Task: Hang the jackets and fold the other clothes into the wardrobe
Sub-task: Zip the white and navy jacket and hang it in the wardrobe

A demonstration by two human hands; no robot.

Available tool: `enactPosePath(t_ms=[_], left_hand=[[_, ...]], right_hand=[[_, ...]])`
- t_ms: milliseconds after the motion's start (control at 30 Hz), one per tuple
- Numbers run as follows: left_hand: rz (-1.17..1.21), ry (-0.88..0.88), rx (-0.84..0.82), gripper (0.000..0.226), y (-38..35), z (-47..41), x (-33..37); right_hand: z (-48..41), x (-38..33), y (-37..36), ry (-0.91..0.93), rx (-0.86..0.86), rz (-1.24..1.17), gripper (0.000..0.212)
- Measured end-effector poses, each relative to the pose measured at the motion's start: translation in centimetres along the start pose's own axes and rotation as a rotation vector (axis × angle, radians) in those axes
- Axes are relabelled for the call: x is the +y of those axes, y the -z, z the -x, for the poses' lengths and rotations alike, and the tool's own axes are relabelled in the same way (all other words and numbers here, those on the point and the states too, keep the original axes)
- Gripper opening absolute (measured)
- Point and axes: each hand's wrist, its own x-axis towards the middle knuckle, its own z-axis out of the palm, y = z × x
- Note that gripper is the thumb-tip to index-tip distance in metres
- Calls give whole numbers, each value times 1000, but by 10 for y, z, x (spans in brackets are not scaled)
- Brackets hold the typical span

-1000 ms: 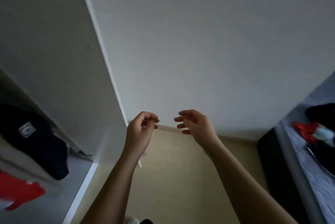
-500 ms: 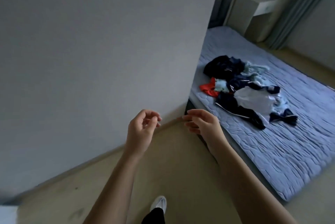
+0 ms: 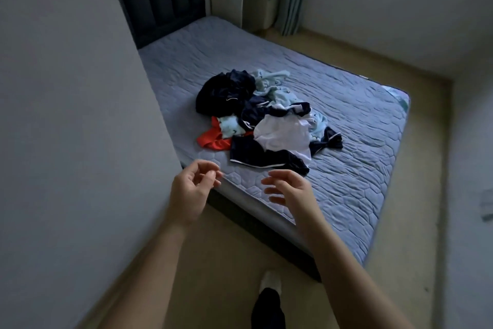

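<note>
Holds left hand (image 3: 190, 192) and right hand (image 3: 292, 192) raised at the near corner of the quilted mattress (image 3: 352, 120), apart, fingers loosely curled, gripping nothing. Shows the clothes pile (image 3: 266, 120) heaped mid-mattress, beyond both hands, untouched.

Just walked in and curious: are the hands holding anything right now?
Left hand: open, fingers loosely curled, holding nothing.
Right hand: open, fingers relaxed, holding nothing.

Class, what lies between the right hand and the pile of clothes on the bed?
Head view: only bare quilted bed cover separates right hand from clothes pile.
</note>
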Motion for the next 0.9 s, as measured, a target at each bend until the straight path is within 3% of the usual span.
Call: enactPosePath(t_ms=[267,533,633,767,900], left_hand=[[5,77,10,19,-94,-148,-12],[-73,218,-177,22,-158,-288,-84],[-186,332,-287,26,-181,-348,-140],[-486,421,-460,22,-204,-415,-231],[-769,433,-637,13,-229,-449,-320]], right_hand=[[-163,-37,69,-82,44,60,26],[-321,-6,94,-194,92,204,31],[-388,32,102,-300,79,403,29],[-463,100,121,-451,-129,935,26],[-513,174,132,-482,-162,1149,34]])
